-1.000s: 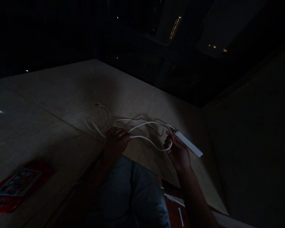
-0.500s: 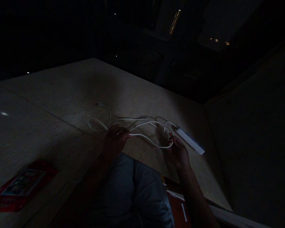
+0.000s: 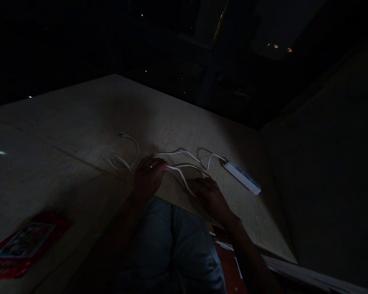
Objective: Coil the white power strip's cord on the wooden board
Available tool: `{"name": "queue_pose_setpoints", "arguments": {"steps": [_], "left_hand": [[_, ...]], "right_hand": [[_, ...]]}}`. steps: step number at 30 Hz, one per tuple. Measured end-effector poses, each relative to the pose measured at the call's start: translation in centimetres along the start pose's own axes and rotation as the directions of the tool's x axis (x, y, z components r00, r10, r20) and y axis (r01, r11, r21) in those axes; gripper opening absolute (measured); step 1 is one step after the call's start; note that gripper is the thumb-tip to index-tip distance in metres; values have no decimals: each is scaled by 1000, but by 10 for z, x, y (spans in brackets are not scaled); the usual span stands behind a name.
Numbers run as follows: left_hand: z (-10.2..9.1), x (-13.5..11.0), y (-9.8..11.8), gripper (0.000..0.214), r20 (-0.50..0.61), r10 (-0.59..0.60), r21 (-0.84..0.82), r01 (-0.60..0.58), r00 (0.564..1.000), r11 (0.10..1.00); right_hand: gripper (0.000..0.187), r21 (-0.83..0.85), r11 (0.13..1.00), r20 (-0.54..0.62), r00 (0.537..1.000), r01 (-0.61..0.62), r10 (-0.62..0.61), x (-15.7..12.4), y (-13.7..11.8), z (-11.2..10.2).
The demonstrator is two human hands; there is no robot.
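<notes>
A white power cord (image 3: 180,152) runs in loose bends across a pale stone surface. My left hand (image 3: 149,173), with a ring on one finger, is closed around the cord near its middle. My right hand (image 3: 207,194) is closed at a bend of the same cord, nearer the surface's front edge; its fingertips are partly hidden. Left of my left hand, the cord curls in a loop and ends in a plug (image 3: 122,134). The other end joins a white and blue power strip (image 3: 242,177) lying to the right of my right hand.
A red packet (image 3: 27,245) with a picture on it lies at the lower left. The pale stone surface (image 3: 88,106) meets dark windows behind and a dark wall (image 3: 322,171) on the right. Below its front edge are my legs (image 3: 171,249).
My right hand has moved left and toward me, turning back side up and drawing the cord's bend closer to my left hand. My left hand keeps its hold. The view has shifted slightly.
</notes>
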State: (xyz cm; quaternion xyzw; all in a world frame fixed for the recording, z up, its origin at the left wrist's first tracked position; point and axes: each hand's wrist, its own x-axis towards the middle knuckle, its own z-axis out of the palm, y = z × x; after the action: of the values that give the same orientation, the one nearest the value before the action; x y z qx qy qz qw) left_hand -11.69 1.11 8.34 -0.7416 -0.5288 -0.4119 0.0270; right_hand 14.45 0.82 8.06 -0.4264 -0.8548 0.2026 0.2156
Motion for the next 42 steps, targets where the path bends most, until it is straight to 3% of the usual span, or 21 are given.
{"name": "queue_pose_setpoints", "arguments": {"steps": [3,6,9,11,14,16,20,23,29,32,35,39,42], "left_hand": [[0,10,5,26,-16,8,-37,-9,1000,999],[4,26,17,17,-65,53,-93,-59,996,994],[12,45,35,13,-82,145,-141,-156,986,978],[19,55,47,11,-15,174,-132,-175,985,976],[28,57,56,20,110,152,-86,-143,982,986],[30,49,55,32,138,102,-61,-94,985,994],[29,21,42,38,94,-41,-24,43,995,999],[28,0,35,36,94,-90,-6,91,991,996],[18,-33,25,45,-23,-111,15,112,994,994],[12,-46,9,50,-58,-161,64,165,985,984],[13,-56,-9,50,23,-153,179,146,988,973],[14,-63,-28,36,119,-143,316,99,983,944],[12,-60,-43,27,117,-197,343,146,973,928]], "right_hand": [[31,128,991,223,975,-35,6,13,-16,-1],[33,263,958,290,956,-117,37,19,-27,9],[30,362,917,252,965,-168,78,21,-35,27],[25,405,896,225,970,-181,94,21,-39,37],[21,438,884,132,984,-164,117,18,-40,42],[24,439,889,17,991,-128,135,13,-37,37],[33,363,926,-211,960,-99,186,-8,-21,21],[33,282,951,-280,938,-125,207,-27,0,6],[39,6,970,-429,876,-241,220,-51,74,-37],[49,-149,923,-398,876,-355,273,-57,113,-55],[59,-268,835,-310,863,-481,398,-57,136,-62],[58,-383,732,-188,823,-564,536,-52,137,-63],[55,-410,661,-216,771,-628,599,-50,129,-65]]}}
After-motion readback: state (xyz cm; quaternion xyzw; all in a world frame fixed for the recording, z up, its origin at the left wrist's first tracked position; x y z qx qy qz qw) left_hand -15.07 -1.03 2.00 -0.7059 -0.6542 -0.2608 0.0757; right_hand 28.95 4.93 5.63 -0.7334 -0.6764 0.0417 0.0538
